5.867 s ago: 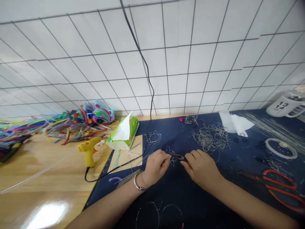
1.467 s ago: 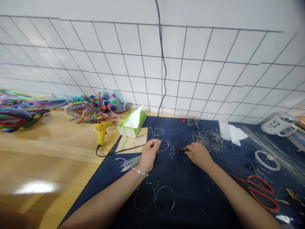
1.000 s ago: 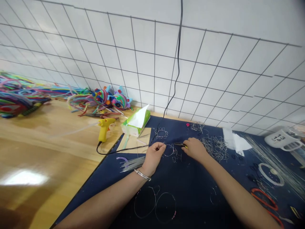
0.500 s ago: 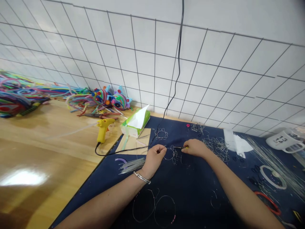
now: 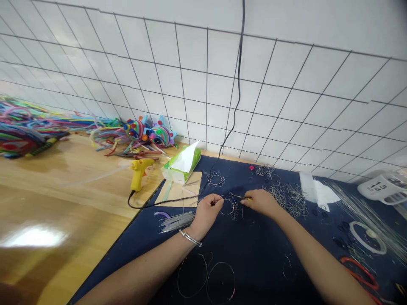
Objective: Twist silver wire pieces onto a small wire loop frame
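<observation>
Left hand (image 5: 208, 212): thumb and fingertips pinched together on round silver wire ring with small looped edging (image 5: 233, 207), held between hands above navy cloth (image 5: 260, 250). Right hand (image 5: 261, 201): clamped round dark slim-nosed pliers with yellow handle (image 5: 243, 198). Changed: six seconds ago left fingertips met pliers' tips; now gap between, tips just beside ring's far-right loop. Suggests loop being shaped; whether tips grip wire, cannot tell. Farther right: tangled silver wire heap (image 5: 288, 199).
</observation>
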### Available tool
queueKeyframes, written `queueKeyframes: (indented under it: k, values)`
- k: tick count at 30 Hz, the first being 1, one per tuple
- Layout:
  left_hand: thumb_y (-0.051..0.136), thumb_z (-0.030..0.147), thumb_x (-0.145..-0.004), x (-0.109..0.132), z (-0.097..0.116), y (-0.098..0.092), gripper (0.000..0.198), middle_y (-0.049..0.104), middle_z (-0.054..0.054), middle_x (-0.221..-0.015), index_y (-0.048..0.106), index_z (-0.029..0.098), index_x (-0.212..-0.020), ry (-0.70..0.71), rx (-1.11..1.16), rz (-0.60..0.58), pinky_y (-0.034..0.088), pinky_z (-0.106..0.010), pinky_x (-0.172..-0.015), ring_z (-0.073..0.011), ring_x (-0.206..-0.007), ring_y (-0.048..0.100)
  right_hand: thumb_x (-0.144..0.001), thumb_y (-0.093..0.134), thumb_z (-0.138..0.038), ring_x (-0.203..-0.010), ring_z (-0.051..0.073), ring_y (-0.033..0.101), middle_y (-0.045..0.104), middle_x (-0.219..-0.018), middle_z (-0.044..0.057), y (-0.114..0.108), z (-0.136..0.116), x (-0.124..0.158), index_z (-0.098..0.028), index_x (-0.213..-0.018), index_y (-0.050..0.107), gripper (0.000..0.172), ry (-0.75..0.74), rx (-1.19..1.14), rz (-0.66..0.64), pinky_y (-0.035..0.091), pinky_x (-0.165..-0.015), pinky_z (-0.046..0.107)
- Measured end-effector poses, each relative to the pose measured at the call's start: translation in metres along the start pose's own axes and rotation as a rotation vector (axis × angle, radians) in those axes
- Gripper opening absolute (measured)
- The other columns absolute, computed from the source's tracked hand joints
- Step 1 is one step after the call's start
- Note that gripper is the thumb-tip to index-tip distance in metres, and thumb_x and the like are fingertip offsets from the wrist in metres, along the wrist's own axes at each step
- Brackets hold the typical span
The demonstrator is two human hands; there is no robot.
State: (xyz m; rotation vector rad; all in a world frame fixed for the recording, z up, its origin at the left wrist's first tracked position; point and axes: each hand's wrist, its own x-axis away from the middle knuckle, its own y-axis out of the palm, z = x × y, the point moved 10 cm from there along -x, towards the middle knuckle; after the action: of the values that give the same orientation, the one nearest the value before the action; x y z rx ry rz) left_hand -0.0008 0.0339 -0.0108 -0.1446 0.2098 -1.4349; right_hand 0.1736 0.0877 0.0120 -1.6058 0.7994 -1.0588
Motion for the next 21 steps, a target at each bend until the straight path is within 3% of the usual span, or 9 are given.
queueKeyframes:
  k: [3, 6, 9, 15, 21]
  values:
    - [0.05, 0.036, -0.074, 0.0, 0.001, -0.001, 0.023, 0.055, 0.001, -0.064, 0.06, 0.015, -0.074, 0.014, -0.021, 0.016, 0.036, -0.02, -0.055, -0.0107, -0.058, 0.046, -0.081, 0.038, -0.051, -0.071, 0.016, 0.054, 0.061, -0.079, 0.003, -0.014, -0.005, 0.021, -0.025, -0.084, 0.06, 0.034, 0.028, 0.015, 0.178, 0.028, -0.055, 0.023]
    - [0.05, 0.036, -0.075, 0.001, 0.002, 0.0, 0.023, 0.055, 0.001, -0.063, 0.06, 0.015, -0.074, 0.02, -0.023, 0.012, 0.036, -0.02, -0.056, -0.0107, -0.058, 0.046, -0.084, 0.038, -0.045, -0.073, 0.015, 0.051, 0.058, -0.076, 0.003, -0.027, -0.02, 0.046, -0.023, -0.084, 0.058, 0.029, -0.015, 0.03, 0.392, 0.029, -0.059, 0.023]
    - [0.05, 0.036, -0.075, 0.002, 0.003, 0.002, 0.023, 0.055, 0.0, -0.064, 0.06, 0.015, -0.074, 0.021, -0.011, 0.008, 0.036, -0.021, -0.056, -0.0109, -0.058, 0.047, -0.086, 0.037, -0.039, -0.071, 0.015, 0.047, 0.055, -0.072, 0.003, -0.032, -0.038, 0.062, -0.021, -0.084, 0.057, 0.027, -0.078, 0.081, 0.521, 0.029, -0.064, 0.025]
    - [0.05, 0.037, -0.076, 0.004, 0.003, 0.004, 0.024, 0.055, 0.0, -0.064, 0.059, 0.015, -0.075, 0.009, 0.022, -0.008, 0.036, -0.02, -0.056, -0.0107, -0.059, 0.047, -0.085, 0.04, -0.033, -0.07, 0.017, 0.042, 0.05, -0.07, 0.005, -0.036, -0.057, 0.069, -0.018, -0.084, 0.058, 0.024, -0.154, 0.198, 0.683, 0.027, -0.067, 0.029]
    - [0.051, 0.037, -0.075, 0.005, 0.004, 0.004, 0.024, 0.053, 0.002, -0.061, 0.059, 0.015, -0.073, -0.002, 0.027, -0.019, 0.034, -0.019, -0.054, -0.0094, -0.056, 0.044, -0.085, 0.04, -0.031, -0.07, 0.017, 0.039, 0.048, -0.069, 0.006, -0.035, -0.059, 0.072, -0.017, -0.089, 0.058, 0.024, -0.19, 0.279, 0.756, 0.026, -0.067, 0.031]
